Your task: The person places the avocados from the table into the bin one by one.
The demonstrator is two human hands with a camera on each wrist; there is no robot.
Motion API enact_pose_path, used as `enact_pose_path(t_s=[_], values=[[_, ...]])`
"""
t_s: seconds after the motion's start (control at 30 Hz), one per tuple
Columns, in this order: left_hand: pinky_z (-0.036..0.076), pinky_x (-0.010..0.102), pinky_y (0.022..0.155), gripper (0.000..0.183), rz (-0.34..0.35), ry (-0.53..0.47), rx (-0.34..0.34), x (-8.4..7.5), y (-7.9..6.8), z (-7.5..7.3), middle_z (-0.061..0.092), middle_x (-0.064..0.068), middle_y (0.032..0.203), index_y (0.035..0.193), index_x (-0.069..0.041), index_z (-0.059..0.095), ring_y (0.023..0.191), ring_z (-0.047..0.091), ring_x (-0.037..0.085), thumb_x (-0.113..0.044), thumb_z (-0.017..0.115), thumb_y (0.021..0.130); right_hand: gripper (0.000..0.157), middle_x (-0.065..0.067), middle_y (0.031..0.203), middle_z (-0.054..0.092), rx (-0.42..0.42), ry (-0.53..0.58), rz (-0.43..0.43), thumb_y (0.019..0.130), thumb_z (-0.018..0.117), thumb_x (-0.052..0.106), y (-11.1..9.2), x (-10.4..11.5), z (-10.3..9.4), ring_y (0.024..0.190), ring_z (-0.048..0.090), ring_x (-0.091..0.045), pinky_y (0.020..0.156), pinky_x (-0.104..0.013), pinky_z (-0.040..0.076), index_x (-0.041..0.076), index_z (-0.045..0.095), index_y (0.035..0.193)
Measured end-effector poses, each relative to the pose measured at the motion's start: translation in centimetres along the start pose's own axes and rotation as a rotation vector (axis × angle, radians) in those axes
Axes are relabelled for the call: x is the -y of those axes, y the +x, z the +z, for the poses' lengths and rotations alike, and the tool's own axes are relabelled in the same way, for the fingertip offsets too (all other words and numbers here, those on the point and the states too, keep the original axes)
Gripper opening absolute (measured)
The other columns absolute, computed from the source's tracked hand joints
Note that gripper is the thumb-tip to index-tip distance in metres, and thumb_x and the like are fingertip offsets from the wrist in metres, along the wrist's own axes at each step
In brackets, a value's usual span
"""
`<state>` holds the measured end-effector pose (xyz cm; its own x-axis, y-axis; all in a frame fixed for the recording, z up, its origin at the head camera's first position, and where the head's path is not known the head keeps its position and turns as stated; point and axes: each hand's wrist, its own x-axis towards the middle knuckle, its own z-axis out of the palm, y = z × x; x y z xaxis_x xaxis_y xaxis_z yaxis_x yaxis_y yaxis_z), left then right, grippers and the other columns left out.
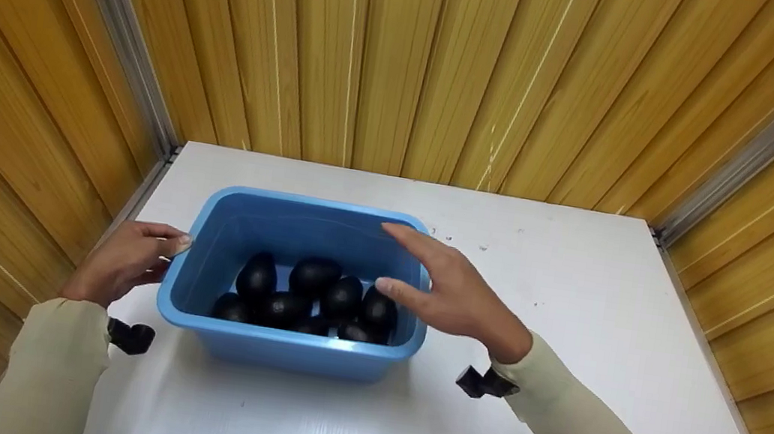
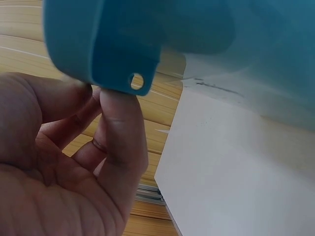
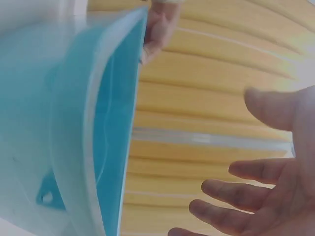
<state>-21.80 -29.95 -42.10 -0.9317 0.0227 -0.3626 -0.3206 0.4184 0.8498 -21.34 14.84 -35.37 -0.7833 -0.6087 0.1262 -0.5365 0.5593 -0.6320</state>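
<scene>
A blue plastic bin [image 1: 295, 357] stands on the white table, with several black, egg-shaped avocados [image 1: 287, 309] lying on its floor. My left hand [image 1: 123, 259] pinches the bin's left rim between thumb and fingers. Up close in the left wrist view, the thumb and index finger meet the lower edge of the rim [image 2: 110, 73], beside a small tab with a hole. Over the bin's right end hovers my right hand [image 1: 460, 291], thumb and fingers spread apart and nothing held. The right wrist view shows those fingers [image 3: 236, 194] extended, apart from the bin.
Yellow wood-grain panels [image 1: 398, 59] with metal corner posts [image 1: 130, 22] enclose the table at the back and both sides. The white tabletop [image 1: 574, 289] extends to the right of the bin and in front of it. A few small dark specks mark its surface.
</scene>
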Motion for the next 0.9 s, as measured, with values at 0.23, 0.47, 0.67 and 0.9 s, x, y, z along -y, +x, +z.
enact_pose_path(t_s=[0.23,0.47,0.67,0.9], values=[[0.058,0.049,0.105,0.048,-0.019,0.011,0.004,-0.2,0.1,-0.2,0.071,0.003,0.116,0.144,-0.002,0.059,0.096,0.071,0.017,-0.035,0.053,0.11,0.061,-0.009,0.159,0.053,-0.075,0.038,-0.033,0.103,0.066,0.033,-0.7,-1.2,-0.4,0.15,0.047,-0.033,0.122,-0.06,0.039,0.01,0.047,0.156],[0.055,0.056,0.107,0.048,-0.019,0.065,0.002,-1.1,-0.3,-0.3,0.069,0.013,0.125,0.143,0.001,0.058,0.098,0.074,0.019,-0.034,0.052,0.11,0.058,-0.01,0.155,0.056,-0.115,0.019,-0.052,0.103,0.066,0.031,-1.1,-1.9,-0.4,0.149,0.049,-0.033,0.121,-0.059,0.041,0.01,0.049,0.155],[0.056,0.056,0.105,0.05,-0.022,0.136,-0.021,-2.3,-0.6,0.5,0.064,0.024,0.134,0.145,0.004,0.054,0.103,0.075,0.026,-0.032,0.05,0.111,0.059,-0.007,0.162,0.049,-0.152,-0.04,0.021,0.104,0.064,0.037,-1.2,-2.3,-1.2,0.158,0.034,-0.031,0.126,-0.063,0.031,0.015,0.048,0.156],[0.039,0.075,0.112,0.079,-0.006,0.317,-0.056,-5.6,-1.8,1.5,0.032,0.034,0.164,0.164,0.001,0.023,0.145,0.041,0.058,-0.049,0.049,0.108,0.069,-0.008,0.168,0.038,-0.173,-0.225,0.062,0.102,0.063,0.046,-0.9,-2.6,-2.0,0.164,0.01,-0.035,0.127,-0.072,0.016,0.018,0.041,0.161]])
